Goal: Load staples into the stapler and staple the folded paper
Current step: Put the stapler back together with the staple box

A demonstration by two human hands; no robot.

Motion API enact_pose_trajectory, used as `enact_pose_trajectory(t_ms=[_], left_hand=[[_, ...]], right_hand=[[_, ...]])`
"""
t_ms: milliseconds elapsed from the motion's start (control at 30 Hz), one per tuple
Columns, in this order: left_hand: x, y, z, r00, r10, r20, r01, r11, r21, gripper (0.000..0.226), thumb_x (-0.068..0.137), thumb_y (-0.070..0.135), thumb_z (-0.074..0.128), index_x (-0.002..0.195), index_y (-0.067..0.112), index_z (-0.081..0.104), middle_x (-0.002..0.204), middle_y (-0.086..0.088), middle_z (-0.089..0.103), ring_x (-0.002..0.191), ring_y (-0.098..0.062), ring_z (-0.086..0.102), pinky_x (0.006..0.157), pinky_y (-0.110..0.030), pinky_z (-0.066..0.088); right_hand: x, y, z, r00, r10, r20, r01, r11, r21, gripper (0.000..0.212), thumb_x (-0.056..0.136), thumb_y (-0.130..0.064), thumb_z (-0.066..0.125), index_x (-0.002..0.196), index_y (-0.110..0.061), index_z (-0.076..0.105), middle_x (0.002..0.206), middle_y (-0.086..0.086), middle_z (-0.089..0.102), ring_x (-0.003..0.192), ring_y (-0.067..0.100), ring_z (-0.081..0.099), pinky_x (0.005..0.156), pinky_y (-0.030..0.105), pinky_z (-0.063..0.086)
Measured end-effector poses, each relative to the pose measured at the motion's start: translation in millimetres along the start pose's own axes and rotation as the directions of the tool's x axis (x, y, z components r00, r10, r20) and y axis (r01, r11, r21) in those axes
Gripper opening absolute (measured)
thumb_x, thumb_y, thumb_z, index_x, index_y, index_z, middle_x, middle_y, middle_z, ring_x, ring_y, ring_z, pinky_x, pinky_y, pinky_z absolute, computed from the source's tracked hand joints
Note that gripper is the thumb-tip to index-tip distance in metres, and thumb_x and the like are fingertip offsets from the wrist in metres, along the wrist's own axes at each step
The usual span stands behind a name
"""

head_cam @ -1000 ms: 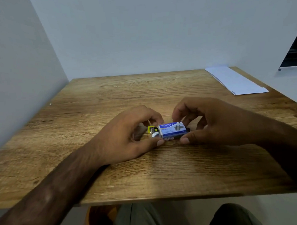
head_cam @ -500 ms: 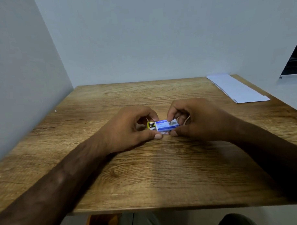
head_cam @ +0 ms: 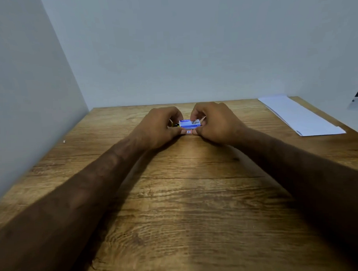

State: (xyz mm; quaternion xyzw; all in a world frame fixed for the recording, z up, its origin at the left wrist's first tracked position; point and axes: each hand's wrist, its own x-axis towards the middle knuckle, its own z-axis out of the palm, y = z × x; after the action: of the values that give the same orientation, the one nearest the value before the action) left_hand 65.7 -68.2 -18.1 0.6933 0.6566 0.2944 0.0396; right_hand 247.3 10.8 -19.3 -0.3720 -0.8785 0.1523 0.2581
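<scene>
Wooden table (head_cam: 176,206): left hand (head_cam: 159,128) and right hand (head_cam: 216,124) both pinch a small blue-and-white staple box (head_cam: 190,123); folded white paper (head_cam: 299,115) lies far right.

A plain office or desk nook is showing here: a wood-grain surface (head_cam: 186,206) is sitting tight in a corner between bare, pale grey walls (head_cam: 191,49). A folded white paper (head_cam: 299,115) is lying near the surface's far right edge, and a small blue staple box (head_cam: 190,123) is sitting mid-surface, pointing to paperwork rather than cooking or workshop use.
</scene>
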Motion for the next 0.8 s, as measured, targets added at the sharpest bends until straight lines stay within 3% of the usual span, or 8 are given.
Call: enact_pose_trajectory(t_ms=[167, 367, 700, 800], left_hand=[[36, -13, 5, 0.998, -0.055, -0.017, 0.057, 0.992, 0.114, 0.030, 0.087, 0.032, 0.075, 0.112, 0.017, 0.066, 0.108, 0.000, 0.071, 0.097, -0.017, 0.061, 0.082, -0.031, 0.049], [70, -30, 11, 0.987, -0.152, -0.058, 0.157, 0.982, 0.108, 0.031, 0.089, 0.029, 0.073, 0.116, 0.015, 0.065, 0.116, -0.005, 0.070, 0.108, -0.023, 0.061, 0.093, -0.039, 0.052], [92, -50, 11, 0.967, -0.229, -0.112, 0.239, 0.968, 0.083, 0.033, 0.091, 0.024, 0.072, 0.122, 0.014, 0.064, 0.123, -0.007, 0.069, 0.112, -0.023, 0.061, 0.097, -0.038, 0.051], [92, -51, 11, 0.968, -0.224, -0.113, 0.234, 0.968, 0.089, 0.032, 0.092, 0.024, 0.071, 0.121, 0.015, 0.064, 0.123, -0.007, 0.069, 0.110, -0.022, 0.062, 0.091, -0.033, 0.050]], right_hand=[[37, 3, 14, 0.999, 0.011, -0.045, -0.013, 0.999, -0.048, 0.020, 0.082, -0.014, 0.074, 0.096, -0.026, 0.063, 0.111, -0.001, 0.071, 0.095, 0.019, 0.062, 0.070, 0.027, 0.044], [71, 5, 25, 0.996, 0.052, -0.069, -0.056, 0.997, -0.061, 0.025, 0.083, -0.008, 0.070, 0.104, -0.020, 0.065, 0.115, 0.006, 0.071, 0.105, 0.024, 0.062, 0.088, 0.039, 0.055], [106, 2, 42, 0.996, 0.051, -0.079, -0.056, 0.996, -0.063, 0.029, 0.086, -0.005, 0.071, 0.110, -0.019, 0.063, 0.120, 0.008, 0.066, 0.107, 0.023, 0.059, 0.090, 0.034, 0.053], [107, 4, 42, 0.995, 0.054, -0.079, -0.059, 0.996, -0.060, 0.031, 0.086, -0.008, 0.073, 0.112, -0.019, 0.063, 0.121, 0.008, 0.065, 0.107, 0.023, 0.059, 0.087, 0.029, 0.050]])
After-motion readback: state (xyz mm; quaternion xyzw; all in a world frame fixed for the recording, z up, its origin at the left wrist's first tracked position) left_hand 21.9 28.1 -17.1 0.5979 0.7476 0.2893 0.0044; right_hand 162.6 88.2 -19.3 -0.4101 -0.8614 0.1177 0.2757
